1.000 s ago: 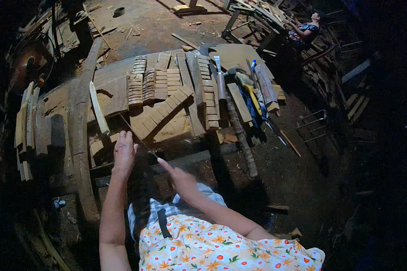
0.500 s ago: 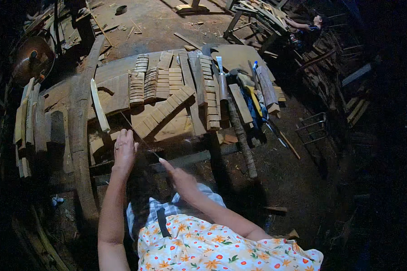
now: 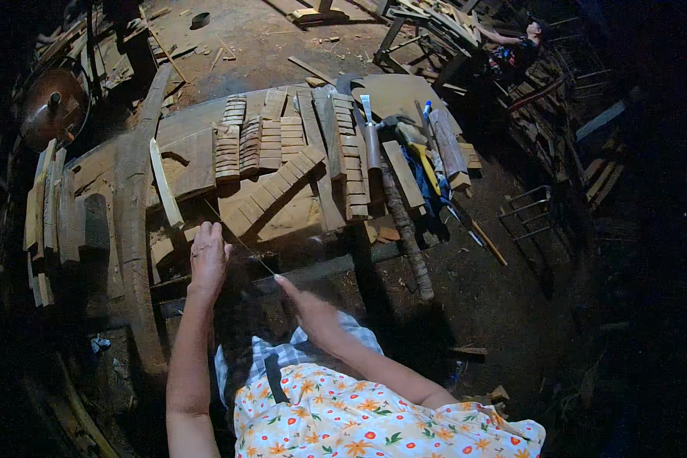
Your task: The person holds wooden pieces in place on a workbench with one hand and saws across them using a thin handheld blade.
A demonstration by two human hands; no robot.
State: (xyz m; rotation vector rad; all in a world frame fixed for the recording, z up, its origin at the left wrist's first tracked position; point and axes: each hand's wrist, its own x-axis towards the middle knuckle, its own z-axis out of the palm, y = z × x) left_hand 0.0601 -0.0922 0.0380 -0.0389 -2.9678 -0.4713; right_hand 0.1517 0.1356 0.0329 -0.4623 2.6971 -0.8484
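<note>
Right hand (image 3: 311, 311)'s closed round the near end of a thin blade (image 3: 256, 258), which slants past the left hand (image 3: 210, 259) near the notched wood (image 3: 275, 192). Can't tell what the left's gripping; a slip could nick those fingers.

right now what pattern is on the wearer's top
The top is white with orange and red flowers and green leaves, best seen in the head view.

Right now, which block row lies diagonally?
The block row nearest the left hand; it slants up rightward, while the others run roughly front to back.
</note>
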